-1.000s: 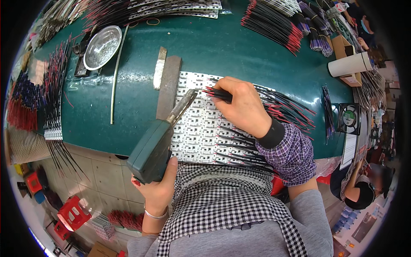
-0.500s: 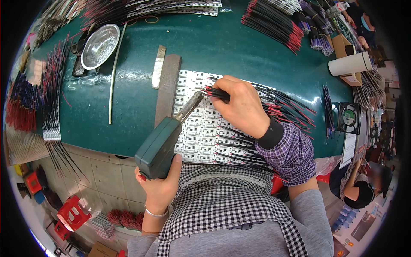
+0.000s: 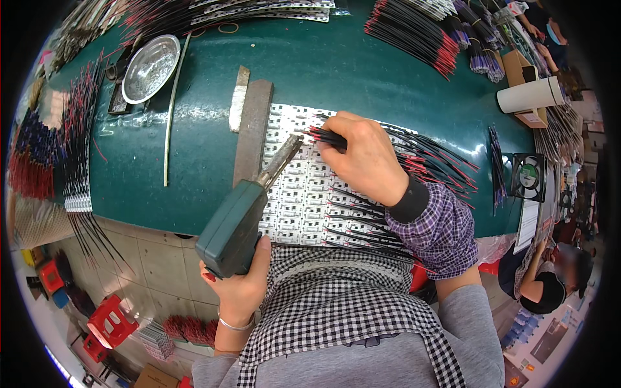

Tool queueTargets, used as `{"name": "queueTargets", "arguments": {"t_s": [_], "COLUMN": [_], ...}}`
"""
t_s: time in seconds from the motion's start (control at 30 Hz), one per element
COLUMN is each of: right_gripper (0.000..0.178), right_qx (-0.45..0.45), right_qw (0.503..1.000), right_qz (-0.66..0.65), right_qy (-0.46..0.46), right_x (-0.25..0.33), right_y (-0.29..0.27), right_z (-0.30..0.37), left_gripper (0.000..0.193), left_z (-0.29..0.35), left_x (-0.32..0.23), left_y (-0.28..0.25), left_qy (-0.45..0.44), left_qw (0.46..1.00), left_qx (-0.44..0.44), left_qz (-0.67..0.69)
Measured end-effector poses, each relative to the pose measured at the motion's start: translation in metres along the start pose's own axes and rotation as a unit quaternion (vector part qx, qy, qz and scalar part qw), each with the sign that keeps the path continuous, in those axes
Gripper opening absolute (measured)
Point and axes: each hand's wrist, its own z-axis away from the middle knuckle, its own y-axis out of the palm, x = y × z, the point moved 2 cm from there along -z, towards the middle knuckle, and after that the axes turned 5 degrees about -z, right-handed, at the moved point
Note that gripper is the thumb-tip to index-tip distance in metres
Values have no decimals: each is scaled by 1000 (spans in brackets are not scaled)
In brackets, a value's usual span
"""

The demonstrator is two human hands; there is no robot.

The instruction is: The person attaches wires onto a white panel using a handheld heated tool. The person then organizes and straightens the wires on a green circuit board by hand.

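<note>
Soldering gun (image 3: 231, 229): tilted over the boards, metal tip just beside the red wire ends; touching or not, cannot tell. Probably fairly heavy, stiff, possibly hot at the tip; best taken by the green plastic body.
Left hand (image 3: 240, 290): wrapped around the gun's lower end, thumb along the side.
Bundle of wires (image 3: 332, 138): above the upper part of the boards, red ends pointing left. Likely light, springy, apt to fan out; best pinched close behind the ends.
Right hand (image 3: 369, 156): closed, pinching the bundle between thumb and fingers.
Sheet of boards (image 3: 291, 200): flat on the green table (image 3: 200, 136), beside the metal bar (image 3: 253, 132). Likely thin, stiff, easily scratched; best held by the edges.
</note>
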Motion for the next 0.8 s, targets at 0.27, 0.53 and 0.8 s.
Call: {"name": "queueTargets", "arguments": {"t_s": [0.27,0.53,0.8], "right_gripper": [17,18,22], "right_qx": [41,48,80], "right_qw": [999,998,996], "right_qz": [-21,-11,-23], "right_qy": [26,31,17], "right_x": [-1,0,-1], "right_y": [-6,-7,-10], "right_z": [-6,-5,-4], "left_gripper": [32,28,34], "left_z": [0,3,9], "left_x": [-4,-8,-3], "left_y": [3,1,-6], "left_qy": [4,12,23], "left_qw": [1000,999,999], "left_qx": [22,27,-31], "left_qz": [2,-31,3]}}
